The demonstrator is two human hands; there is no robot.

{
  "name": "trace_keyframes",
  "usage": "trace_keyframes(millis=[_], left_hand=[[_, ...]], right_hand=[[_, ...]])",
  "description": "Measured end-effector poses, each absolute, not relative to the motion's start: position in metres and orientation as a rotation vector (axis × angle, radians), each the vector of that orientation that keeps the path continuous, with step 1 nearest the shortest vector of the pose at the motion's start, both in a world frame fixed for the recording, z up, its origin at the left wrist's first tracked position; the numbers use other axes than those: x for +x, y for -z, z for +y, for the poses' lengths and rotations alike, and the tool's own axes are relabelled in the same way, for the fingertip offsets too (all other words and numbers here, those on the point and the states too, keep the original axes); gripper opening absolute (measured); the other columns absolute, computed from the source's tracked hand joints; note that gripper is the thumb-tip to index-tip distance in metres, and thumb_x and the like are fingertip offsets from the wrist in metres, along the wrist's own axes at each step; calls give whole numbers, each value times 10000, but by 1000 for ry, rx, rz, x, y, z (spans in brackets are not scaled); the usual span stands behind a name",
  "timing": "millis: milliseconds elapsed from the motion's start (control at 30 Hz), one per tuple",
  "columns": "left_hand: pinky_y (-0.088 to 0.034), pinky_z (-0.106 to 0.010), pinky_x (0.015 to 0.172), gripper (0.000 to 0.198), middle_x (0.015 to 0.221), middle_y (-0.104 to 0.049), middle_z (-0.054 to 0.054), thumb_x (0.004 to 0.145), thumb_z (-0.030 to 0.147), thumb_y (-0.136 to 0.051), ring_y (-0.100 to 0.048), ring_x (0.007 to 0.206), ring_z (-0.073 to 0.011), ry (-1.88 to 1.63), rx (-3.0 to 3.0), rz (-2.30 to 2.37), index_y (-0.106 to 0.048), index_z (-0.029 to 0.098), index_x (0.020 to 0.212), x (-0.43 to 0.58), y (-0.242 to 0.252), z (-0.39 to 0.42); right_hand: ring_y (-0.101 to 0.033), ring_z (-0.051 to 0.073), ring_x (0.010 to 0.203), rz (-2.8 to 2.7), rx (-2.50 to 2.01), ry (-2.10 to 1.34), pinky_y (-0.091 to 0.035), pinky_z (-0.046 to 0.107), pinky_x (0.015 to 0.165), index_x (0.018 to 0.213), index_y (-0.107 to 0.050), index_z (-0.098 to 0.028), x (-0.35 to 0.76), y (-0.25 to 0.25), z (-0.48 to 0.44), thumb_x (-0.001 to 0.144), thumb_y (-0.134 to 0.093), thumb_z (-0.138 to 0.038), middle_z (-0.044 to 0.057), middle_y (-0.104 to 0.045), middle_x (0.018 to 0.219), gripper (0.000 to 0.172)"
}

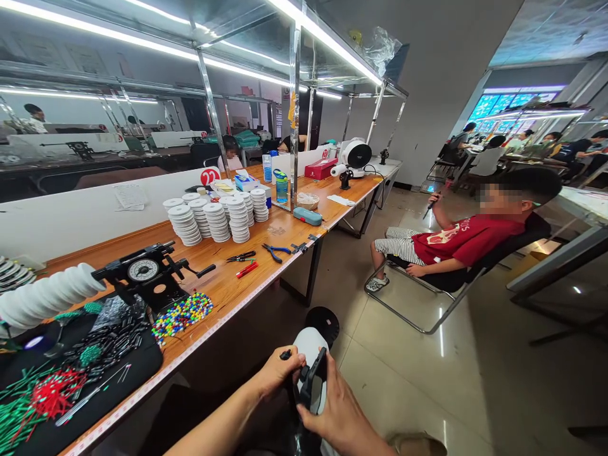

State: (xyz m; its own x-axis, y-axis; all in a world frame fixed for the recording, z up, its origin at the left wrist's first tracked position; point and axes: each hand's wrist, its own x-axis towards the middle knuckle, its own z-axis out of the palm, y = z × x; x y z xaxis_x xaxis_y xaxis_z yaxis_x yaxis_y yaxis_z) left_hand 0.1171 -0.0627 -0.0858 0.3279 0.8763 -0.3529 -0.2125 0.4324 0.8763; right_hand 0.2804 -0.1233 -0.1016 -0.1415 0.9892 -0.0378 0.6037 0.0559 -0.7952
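Note:
Off the bench's front edge, low in the view, my left hand (277,375) is closed with thumb and fingers pinching a dark, knob-ended piece. Beside it, my right hand (342,405) grips a black flat part (311,383) between thumb and fingers. Whether the two dark pieces belong together I cannot tell, nor their kind. Beneath them shows a smooth white rounded thing (310,342), partly covered by my hands. A black round disc (323,324) lies just beyond it, near the floor.
On the wooden bench (259,288) stand a black hand-cranked winder (147,272), stacked white discs (221,221), coloured beads (183,316), blue-handled pliers (276,252), a red marker (247,269) and a teal case (308,216). A person (468,237) sits in a chair at right.

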Motion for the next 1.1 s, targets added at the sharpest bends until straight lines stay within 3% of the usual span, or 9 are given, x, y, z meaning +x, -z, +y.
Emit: trace_keyframes(millis=[167, 400, 533, 600, 667, 833, 900, 1000, 1100], left_hand=[[-281, -199, 466, 630, 523, -514, 49, 495, 571, -901, -380, 469, -64, -809, 826, 976, -395, 195, 495, 112, 87, -65], [-297, -210, 493, 632, 535, -513, 49, 473, 536, -927, -389, 493, -71, -779, 804, 941, -397, 193, 492, 105, 88, -64], [-344, -217, 532, 542, 610, -588, 20, 497, 555, -925, -455, 543, -94, -817, 781, 954, -562, 159, 571, 104, 86, -65], [-392, -227, 589, 568, 753, -659, -10, 527, 616, -893, -522, 617, -116, -865, 751, 975, -678, 156, 782, 105, 86, -69], [-425, -250, 635, 689, 831, -677, -20, 561, 726, -812, -568, 671, -143, -907, 701, 1001, -690, 178, 961, 108, 87, -73], [-464, -298, 678, 708, 664, -647, -13, 655, 852, -624, -604, 658, -188, -916, 598, 1055, -685, 165, 815, 114, 89, -77], [-498, -346, 739, 714, 724, -702, -65, 700, 846, -589, -657, 734, -244, -817, 503, 974, -713, 153, 820, 114, 88, -75], [-523, -372, 796, 663, 867, -755, -122, 755, 772, -611, -697, 847, -296, -665, 342, 820, -748, 136, 889, 113, 90, -72], [-528, -314, 698, 550, 825, -755, -106, 765, 670, -683, -694, 733, -243, -649, 299, 832, -752, 129, 838, 112, 99, -71]], right_hand=[[-447, 384, 1369, -1899, -1603, -924, -385, 526, 1143, 1482, -200, 2, 276, 96, -126, 671, -684, -318, 293, -472, 1432, 998], [-471, 366, 1352, -1967, -1567, -774, -404, 520, 1128, 1487, -207, -53, 274, 102, -127, 676, -696, -264, 258, -490, 1422, 970], [-464, 368, 1364, -1906, -1593, -846, -407, 512, 1128, 1489, -196, -51, 273, 104, -126, 676, -713, -289, 262, -466, 1455, 992], [-471, 370, 1360, -1851, -1614, -896, -406, 515, 1127, 1492, -204, -57, 271, 100, -123, 676, -723, -301, 257, -480, 1448, 997], [-465, 371, 1364, -1815, -1601, -937, -388, 522, 1137, 1499, -209, -44, 268, 92, -119, 683, -729, -307, 257, -495, 1437, 1004], [-436, 336, 1384, -1717, -1497, -1100, -338, 497, 1167, 1524, -205, -40, 267, 69, -112, 676, -778, -294, 244, -454, 1487, 1055], [-454, 304, 1373, -1660, -1367, -1191, -339, 488, 1163, 1532, -248, -112, 271, 66, -107, 778, -729, -347, 188, -495, 1472, 925], [-594, 265, 1211, -1545, -1207, -1396, -464, 456, 1053, 1468, -414, -207, 281, 67, -95, 947, -533, -508, 107, -649, 1283, 613], [-675, 238, 934, -1421, -1179, -1589, -597, 391, 784, 1316, -580, -223, 288, 71, -82, 927, -446, -688, 61, -689, 1016, 622]])
